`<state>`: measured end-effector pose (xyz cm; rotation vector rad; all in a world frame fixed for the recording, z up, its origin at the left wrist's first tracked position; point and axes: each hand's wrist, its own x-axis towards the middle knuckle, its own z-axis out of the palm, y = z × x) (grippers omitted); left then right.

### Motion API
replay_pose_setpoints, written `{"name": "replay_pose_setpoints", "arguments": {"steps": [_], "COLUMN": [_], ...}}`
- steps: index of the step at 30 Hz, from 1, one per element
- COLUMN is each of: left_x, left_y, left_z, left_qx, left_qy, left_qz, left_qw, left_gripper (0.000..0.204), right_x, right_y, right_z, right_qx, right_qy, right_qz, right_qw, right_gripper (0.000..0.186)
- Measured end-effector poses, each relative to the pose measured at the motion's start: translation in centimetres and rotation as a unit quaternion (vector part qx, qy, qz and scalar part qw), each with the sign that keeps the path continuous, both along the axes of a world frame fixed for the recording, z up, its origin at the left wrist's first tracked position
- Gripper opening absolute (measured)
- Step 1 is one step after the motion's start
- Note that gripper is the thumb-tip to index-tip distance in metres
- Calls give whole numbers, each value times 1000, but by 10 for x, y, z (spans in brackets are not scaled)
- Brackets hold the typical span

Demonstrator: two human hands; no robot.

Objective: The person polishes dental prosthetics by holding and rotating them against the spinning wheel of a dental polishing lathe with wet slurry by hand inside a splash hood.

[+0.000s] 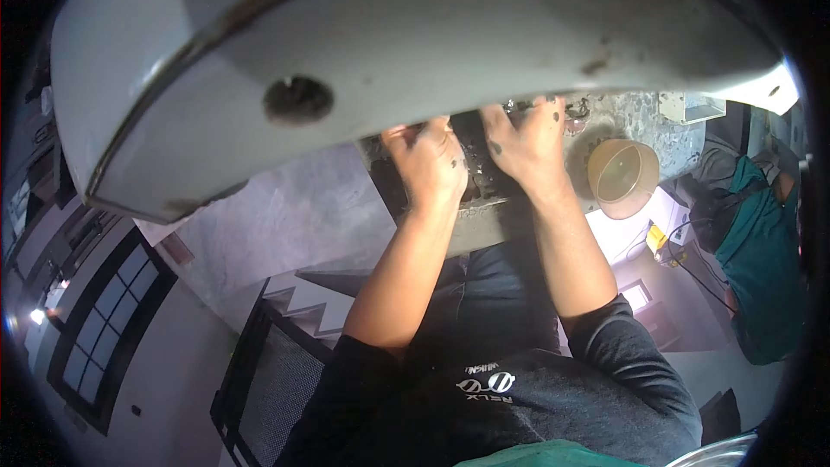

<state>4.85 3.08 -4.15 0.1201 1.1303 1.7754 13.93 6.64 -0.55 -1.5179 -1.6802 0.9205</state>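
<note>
My left hand (435, 160) reaches under the edge of a large pale grey housing (484, 43). Its fingers are curled, partly hidden and a little blurred. Close beside it on the right, my right hand (532, 138) has its thumb and fingers bent in under the same edge, fingertips out of sight. Dark wet spots mark both hands. What they hold cannot be made out. Below them lies a dark, wet, stained work surface (493, 186). Shiny metal bits (519, 106) show between the hand and the housing.
A translucent amber tub (598, 177) stands right of my right hand. Farther right are a small pale box-shaped part (692, 108), a yellow object with cables (659, 239) and a person in green (761, 251). The housing, with a dark round hole (298, 99), overhangs the hands.
</note>
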Motion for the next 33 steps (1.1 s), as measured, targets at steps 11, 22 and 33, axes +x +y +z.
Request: {"name": "replay_pose_setpoints", "arguments": {"steps": [11,22,33], "left_x": [-29,-37,-14], "left_y": [6,9,3], "left_z": [-5,-7,0], "left_qx": [-46,15,30], "left_qy": [21,102,-17], "left_qz": [-44,-138,-35], "left_qw": [998,985,999], "left_gripper": [21,16,24], "right_x": [-12,-15,-14], "right_y": [-13,-18,-15], "right_z": [-1,-3,1], "right_qx": [-32,-25,-91], "right_qy": [77,126,140], "right_qz": [-41,-72,-84], "right_qw": [996,989,982], "right_gripper": [23,25,24]}}
